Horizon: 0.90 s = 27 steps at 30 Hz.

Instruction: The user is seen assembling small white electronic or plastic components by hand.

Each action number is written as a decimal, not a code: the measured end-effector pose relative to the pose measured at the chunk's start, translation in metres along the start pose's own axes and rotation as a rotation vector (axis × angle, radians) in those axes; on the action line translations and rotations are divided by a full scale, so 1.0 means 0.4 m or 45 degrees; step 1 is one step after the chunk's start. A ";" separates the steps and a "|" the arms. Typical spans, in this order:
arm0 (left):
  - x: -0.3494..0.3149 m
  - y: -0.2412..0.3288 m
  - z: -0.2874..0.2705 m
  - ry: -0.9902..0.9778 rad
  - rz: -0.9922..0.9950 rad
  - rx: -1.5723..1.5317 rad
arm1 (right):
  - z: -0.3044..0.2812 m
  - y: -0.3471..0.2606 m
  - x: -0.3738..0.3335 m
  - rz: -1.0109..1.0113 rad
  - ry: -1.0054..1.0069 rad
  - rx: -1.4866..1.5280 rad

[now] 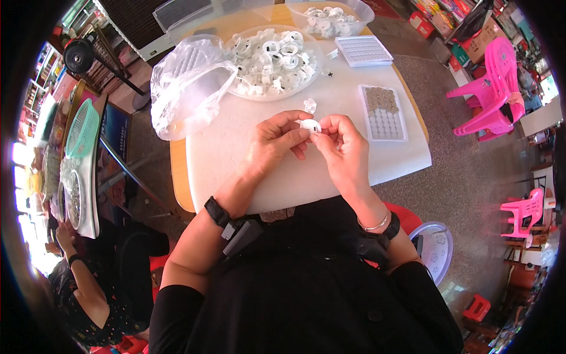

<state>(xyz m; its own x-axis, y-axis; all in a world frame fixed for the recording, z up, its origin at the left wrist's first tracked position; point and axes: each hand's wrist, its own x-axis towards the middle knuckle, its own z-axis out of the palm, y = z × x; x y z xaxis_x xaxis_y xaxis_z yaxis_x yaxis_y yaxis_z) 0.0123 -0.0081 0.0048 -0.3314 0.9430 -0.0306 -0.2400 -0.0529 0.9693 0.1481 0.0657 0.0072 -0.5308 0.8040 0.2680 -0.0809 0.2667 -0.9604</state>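
Between the fingertips of both hands, over the white table covering, is a small white plastic part (310, 125) with a dark slot. My left hand (277, 140) pinches it from one side, and my right hand (342, 146) grips its other side. Just beyond the fingers lies another small white piece (309, 105). A wide clear bowl (319, 59) heaped with similar white parts stands farther back. To the right sits a white tray (389, 134) with rows of cells, its far portion filled with small brownish-grey pieces.
A crumpled clear plastic bag (177, 100) lies left of the bowl. Behind are a second clear tub (365, 13) of white parts and stacked white trays (365, 49). Pink chairs (495, 88) stand to the right. At the left, another person (82, 283) sits by a table with a green basket (82, 130).
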 end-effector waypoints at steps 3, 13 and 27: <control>-0.002 0.000 -0.002 0.014 0.007 0.007 | 0.003 -0.001 -0.006 -0.028 -0.007 -0.039; -0.007 -0.004 -0.010 0.037 -0.029 0.162 | 0.016 -0.001 -0.009 0.050 -0.022 -0.302; -0.001 -0.008 -0.003 0.045 -0.029 0.297 | 0.011 -0.009 0.005 0.002 -0.002 -0.396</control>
<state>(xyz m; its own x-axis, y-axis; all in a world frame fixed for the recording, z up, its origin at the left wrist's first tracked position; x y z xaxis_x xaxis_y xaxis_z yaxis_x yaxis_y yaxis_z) 0.0120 -0.0088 0.0014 -0.3609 0.9308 -0.0577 -0.0319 0.0495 0.9983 0.1435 0.0639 0.0107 -0.5321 0.8039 0.2659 0.1823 0.4154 -0.8912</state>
